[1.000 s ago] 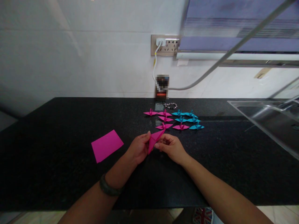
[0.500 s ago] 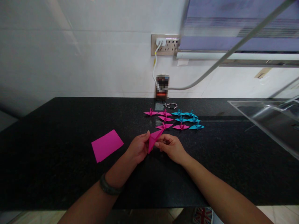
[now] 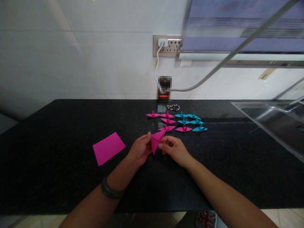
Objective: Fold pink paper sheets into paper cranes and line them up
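A folded pink origami paper (image 3: 156,140) with pointed ends is held between my hands above the counter. My left hand (image 3: 140,149) pinches its left edge, thumb on top and fingers behind. On the other side, my right hand (image 3: 175,148) grips the right edge between thumb and fingers; the fingertips are partly hidden behind the paper. Just beyond stand several finished pink paper cranes (image 3: 183,129) and blue paper cranes (image 3: 199,129), set in loose rows. To the left of my left hand lies a flat stack of pink paper (image 3: 109,148).
The black countertop (image 3: 59,136) runs along a white tiled wall. A metal sink (image 3: 261,117) is set in at the right. At the back are a pixelated device (image 3: 164,88) with a beaded strap (image 3: 174,107), a plugged-in cable and a wall socket (image 3: 169,46). A grey hose (image 3: 228,58) crosses the upper right.
The folded pink paper has turned and spread a little, showing a wider lower face. Both hands keep their hold in nearly the same place.
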`<state>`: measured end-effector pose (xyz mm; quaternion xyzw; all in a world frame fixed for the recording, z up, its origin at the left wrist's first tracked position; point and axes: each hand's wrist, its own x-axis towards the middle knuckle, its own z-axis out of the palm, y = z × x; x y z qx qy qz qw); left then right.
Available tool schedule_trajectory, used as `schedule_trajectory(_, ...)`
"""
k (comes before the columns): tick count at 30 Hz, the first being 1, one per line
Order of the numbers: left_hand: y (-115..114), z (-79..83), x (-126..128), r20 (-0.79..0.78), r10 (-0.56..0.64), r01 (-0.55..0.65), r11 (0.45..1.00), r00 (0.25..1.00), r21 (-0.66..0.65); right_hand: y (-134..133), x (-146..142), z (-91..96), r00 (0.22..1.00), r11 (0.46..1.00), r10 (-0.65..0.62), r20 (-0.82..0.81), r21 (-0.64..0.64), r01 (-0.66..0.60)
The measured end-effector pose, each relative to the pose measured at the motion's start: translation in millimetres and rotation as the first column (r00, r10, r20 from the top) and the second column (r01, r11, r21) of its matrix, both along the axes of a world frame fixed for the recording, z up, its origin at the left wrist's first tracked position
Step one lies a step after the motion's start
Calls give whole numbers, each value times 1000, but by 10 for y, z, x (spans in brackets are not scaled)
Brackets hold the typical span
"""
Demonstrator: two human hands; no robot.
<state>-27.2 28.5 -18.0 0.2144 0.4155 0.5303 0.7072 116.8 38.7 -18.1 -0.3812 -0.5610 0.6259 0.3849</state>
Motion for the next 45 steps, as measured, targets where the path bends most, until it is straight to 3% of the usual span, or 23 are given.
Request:
schedule_trajectory(9, 4, -17, -8, 55, -75, 76, 997, 996, -21, -6, -1, -18, 999, 999, 37, -14, 37, -36)
schedule_trajectory(27, 17, -20, -6, 71, -60, 64, 996, 996, -55, 1, 3, -25, 999, 998, 40, 7, 50, -40)
schedule_trajectory(36, 20, -1, -9, 66, -44, 53, 990, 997, -132, -10, 2, -34, 998, 996, 46, 34, 68, -49)
schedule_trajectory(42, 14, 15, -50, -3, -68, 68, 997, 998, -24, 20, 26, 0, 993, 993, -100, 57, 64, 96)
schedule_trajectory(45, 2, 47, -52, -36, -57, 55, 998, 998, -37, 27, 40, 32, 987, 984, -157, 43, 96, 152)
